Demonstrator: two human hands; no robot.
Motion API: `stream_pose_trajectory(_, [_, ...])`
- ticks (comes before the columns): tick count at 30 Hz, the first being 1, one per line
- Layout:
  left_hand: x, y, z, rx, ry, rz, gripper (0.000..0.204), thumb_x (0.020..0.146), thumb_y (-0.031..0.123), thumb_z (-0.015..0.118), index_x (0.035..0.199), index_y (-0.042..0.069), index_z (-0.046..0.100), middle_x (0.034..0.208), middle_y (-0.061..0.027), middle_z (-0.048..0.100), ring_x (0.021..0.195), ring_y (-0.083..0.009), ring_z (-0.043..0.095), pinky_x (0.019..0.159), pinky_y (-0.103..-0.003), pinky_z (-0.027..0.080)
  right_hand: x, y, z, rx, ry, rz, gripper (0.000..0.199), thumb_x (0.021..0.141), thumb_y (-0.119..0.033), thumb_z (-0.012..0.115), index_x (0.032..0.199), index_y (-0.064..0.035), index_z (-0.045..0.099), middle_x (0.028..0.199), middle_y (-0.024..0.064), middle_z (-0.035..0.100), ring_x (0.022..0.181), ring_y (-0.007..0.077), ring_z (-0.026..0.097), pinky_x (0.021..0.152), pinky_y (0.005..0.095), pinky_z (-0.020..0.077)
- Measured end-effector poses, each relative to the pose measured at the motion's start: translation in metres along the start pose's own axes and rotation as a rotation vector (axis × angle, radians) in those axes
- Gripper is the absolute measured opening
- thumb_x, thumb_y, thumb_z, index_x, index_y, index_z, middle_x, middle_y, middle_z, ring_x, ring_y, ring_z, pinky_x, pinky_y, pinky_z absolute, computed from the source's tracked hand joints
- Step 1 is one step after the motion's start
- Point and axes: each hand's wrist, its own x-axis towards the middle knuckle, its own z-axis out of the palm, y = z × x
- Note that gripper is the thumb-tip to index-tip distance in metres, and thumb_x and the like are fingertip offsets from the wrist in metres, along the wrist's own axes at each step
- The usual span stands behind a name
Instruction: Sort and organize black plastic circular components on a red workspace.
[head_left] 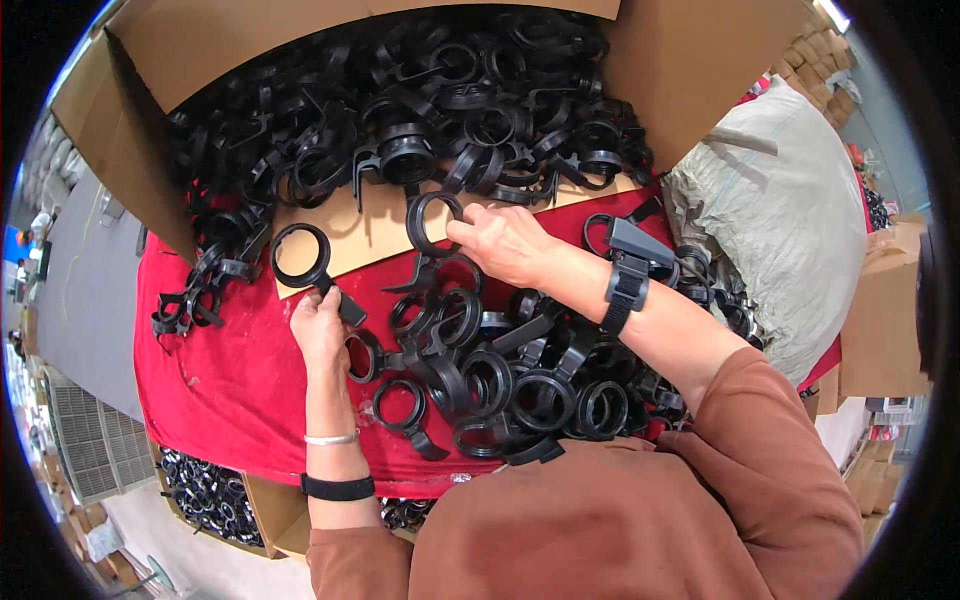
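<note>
My left hand point(318, 328) is closed round the stem of a black plastic ring with a handle point(350, 310). Its round end stands up above my fingers, over the edge of a cardboard flap point(345, 235). To its right, my right hand point(503, 243) pinches the side of another black plastic ring point(414, 226), whose lower part hangs near the loose pieces. Below both hands, a pile of similar black rings with handles point(487, 385) lies on a red cloth point(235, 400). The fingertips of my right hand are partly hidden behind its ring.
A large open cardboard box point(690, 80) full of black rings stands at the far side. At the right sits a bulging whitish sack point(790, 210). A grey table surface point(75, 270) lies at the left. Below the cloth, another carton point(275, 510) stands beside small parts.
</note>
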Motion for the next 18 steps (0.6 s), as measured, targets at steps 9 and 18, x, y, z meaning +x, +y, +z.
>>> stream_pose_trajectory(9, [-0.030, -0.009, -0.025, 0.415, 0.128, 0.423, 0.012, 0.082, 0.003, 0.057, 0.091, -0.004, 0.056, 0.066, -0.0049, 0.059, 0.058, -0.0145, 0.058, 0.053, -0.029, 0.046, -0.017, -0.026, -0.030, -0.059, 0.061, -0.072, 0.014, 0.076, -0.010, 0.052, 0.090, -0.0070, 0.049, 0.082, 0.0144, 0.054, 0.066, 0.0304, 0.061, 0.051, 0.0408, 0.0488])
stream_pose_trajectory(18, [-0.058, 0.002, -0.032, 0.716, 0.359, 1.186, 0.035, 0.065, -0.015, 0.058, 0.098, -0.002, 0.055, 0.087, -0.0171, 0.060, 0.078, -0.0323, 0.060, 0.069, -0.037, 0.051, -0.061, -0.047, -0.053, -0.001, 0.088, -0.204, 0.013, 0.070, -0.009, 0.055, 0.081, -0.0091, 0.049, 0.073, 0.0090, 0.047, 0.064, 0.0255, 0.058, 0.054, 0.0377, 0.0469])
